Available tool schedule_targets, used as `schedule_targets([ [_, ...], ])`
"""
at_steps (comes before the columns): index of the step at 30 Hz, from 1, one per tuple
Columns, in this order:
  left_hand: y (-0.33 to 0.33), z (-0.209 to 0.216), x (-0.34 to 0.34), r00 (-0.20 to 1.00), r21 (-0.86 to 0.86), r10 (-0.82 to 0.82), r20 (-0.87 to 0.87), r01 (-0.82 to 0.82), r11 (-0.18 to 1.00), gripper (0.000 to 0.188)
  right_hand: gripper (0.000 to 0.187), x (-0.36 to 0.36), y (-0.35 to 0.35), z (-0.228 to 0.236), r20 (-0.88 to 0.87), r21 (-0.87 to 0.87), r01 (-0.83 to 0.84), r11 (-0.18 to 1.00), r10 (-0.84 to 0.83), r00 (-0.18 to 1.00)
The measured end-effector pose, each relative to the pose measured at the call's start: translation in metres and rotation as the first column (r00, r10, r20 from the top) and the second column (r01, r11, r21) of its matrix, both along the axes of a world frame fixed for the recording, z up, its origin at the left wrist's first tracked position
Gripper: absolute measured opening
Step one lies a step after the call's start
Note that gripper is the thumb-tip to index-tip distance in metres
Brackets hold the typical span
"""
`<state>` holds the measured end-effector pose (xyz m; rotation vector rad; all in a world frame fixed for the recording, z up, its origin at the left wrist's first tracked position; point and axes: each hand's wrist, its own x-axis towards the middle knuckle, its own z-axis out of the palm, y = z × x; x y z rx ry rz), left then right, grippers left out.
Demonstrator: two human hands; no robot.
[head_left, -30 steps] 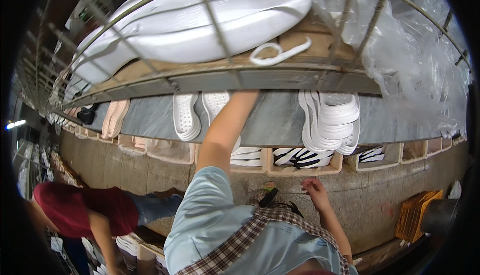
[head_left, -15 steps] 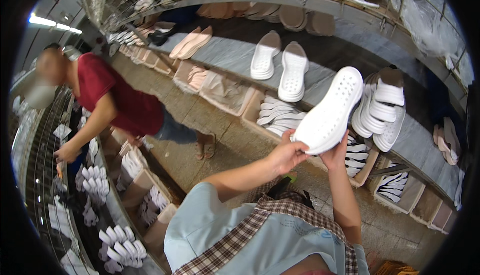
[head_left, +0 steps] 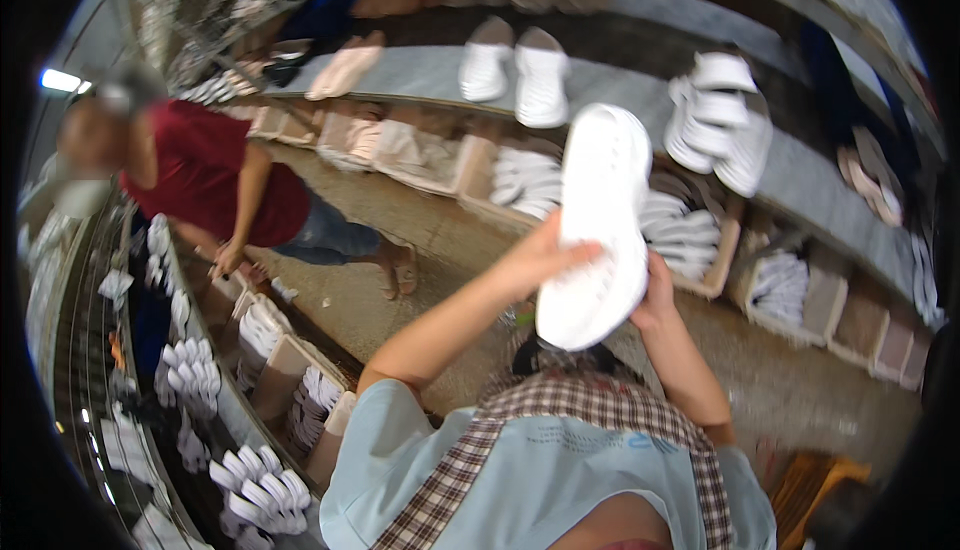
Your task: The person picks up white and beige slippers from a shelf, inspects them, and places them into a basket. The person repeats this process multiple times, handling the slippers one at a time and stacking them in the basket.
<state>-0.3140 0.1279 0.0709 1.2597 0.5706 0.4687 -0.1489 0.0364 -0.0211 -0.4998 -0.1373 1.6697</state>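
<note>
A white shoe sole (head_left: 605, 185) is held up in front of my chest, tilted lengthwise with its far end toward the bench. My left hand (head_left: 562, 253) grips its left edge, the thumb lying over the upper face. On the opposite edge my right hand (head_left: 655, 293) is closed, its fingers partly behind the sole. Beyond it, two white soles with dark insides, a left one (head_left: 487, 62) and a right one (head_left: 541, 82), stand side by side on the grey bench (head_left: 612, 90). Farther right a pile of white soles (head_left: 722, 115) rests on the same bench.
Under the bench, bins hold white soles (head_left: 527, 182), with more in a bin (head_left: 735, 250) to the right. Pale pink soles (head_left: 345, 68) lie at the far left. A co-worker in a red shirt (head_left: 215, 165) stands by the left rack, where white soles (head_left: 265, 490) are piled.
The sole has come nearer to my body and leftward, turning more upright. My left thumb has moved onto its face. The co-worker's outstretched arm has dropped from the rack.
</note>
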Motion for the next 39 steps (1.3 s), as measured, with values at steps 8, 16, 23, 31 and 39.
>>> schedule_targets([
  [8, 0.027, -0.003, 0.029, 0.994, -0.292, 0.001, -0.105, -0.032, 0.956, 0.048, 0.055, -0.005, -0.014, 0.056, 0.097, -0.113, 0.104, 0.988, -0.093, 0.991],
  [16, 0.042, -0.038, 0.020, 0.939, -0.640, -0.241, 0.245, 0.344, 0.687, 0.039, 0.064, -0.008, -0.016, 0.067, -0.017, -0.412, -0.088, 0.907, 0.089, 0.996],
  [23, 0.043, -0.073, 0.023, 0.884, -0.759, -0.274, 0.378, 0.466, 0.456, 0.043, 0.077, -0.010, -0.022, 0.056, -0.037, -0.366, -0.125, 0.922, 0.120, 0.992],
  [31, 0.021, -0.048, 0.014, 0.983, -0.445, -0.169, 0.068, 0.182, 0.877, 0.051, 0.072, -0.020, -0.025, 0.069, 0.258, -0.343, 0.012, 0.939, 0.081, 0.963],
  [39, 0.005, -0.022, 0.014, 0.932, -0.367, 0.050, 0.358, 0.092, 0.926, 0.045, 0.082, -0.030, -0.025, 0.061, 0.685, 0.162, 0.225, 0.961, -0.274, 0.675],
])
